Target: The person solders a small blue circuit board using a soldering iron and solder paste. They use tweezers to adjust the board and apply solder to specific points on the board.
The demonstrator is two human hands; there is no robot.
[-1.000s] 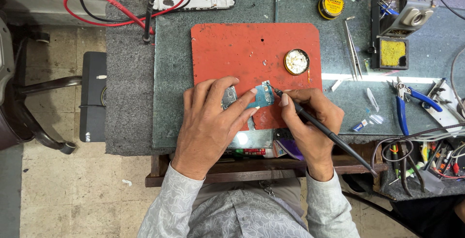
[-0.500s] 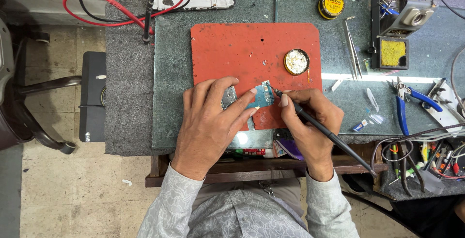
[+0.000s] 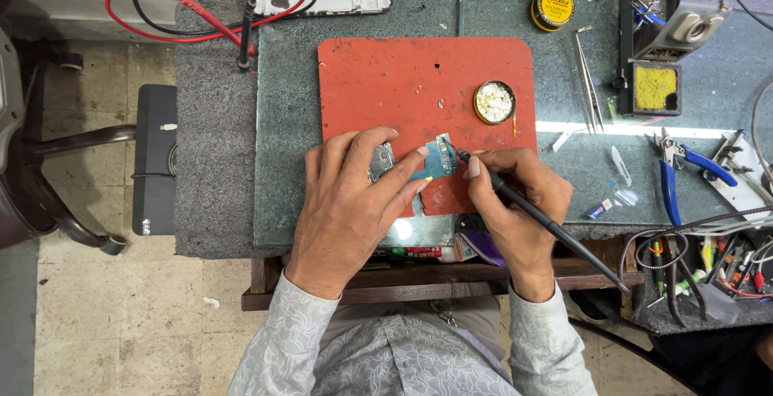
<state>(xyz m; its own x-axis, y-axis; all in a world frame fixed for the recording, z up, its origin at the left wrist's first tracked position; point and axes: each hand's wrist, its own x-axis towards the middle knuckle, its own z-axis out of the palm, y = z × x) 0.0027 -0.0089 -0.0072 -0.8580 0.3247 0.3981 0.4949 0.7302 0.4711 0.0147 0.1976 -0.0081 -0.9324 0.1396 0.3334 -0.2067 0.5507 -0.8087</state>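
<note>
A: The fingers (image 3: 407, 172) of the left hand (image 3: 350, 199) are spread flat and press the small blue circuit board (image 3: 435, 160) down on the red mat (image 3: 403, 90), thumb and forefinger touching its near-left edge. The right hand (image 3: 515, 203) is closed in a pen grip round the black soldering iron (image 3: 535, 215), whose tip touches the board's right edge.

B: Where would you expect trouble?

A: First, the left fingertips lie just beside the tip; a small slide of the board could, I judge, bring skin against hot metal.

B: And the board itself?

A: It is pinned by pressure alone, near the mat's near edge. Too hard a push from the iron might skate it leftward, smearing a joint.

B: Anything nearby?

A: The iron's cable runs off to the near right among loose wires; a snag there could jerk the tip. The round tin (image 3: 493, 102) stands well apart, farther right on the mat.
</note>
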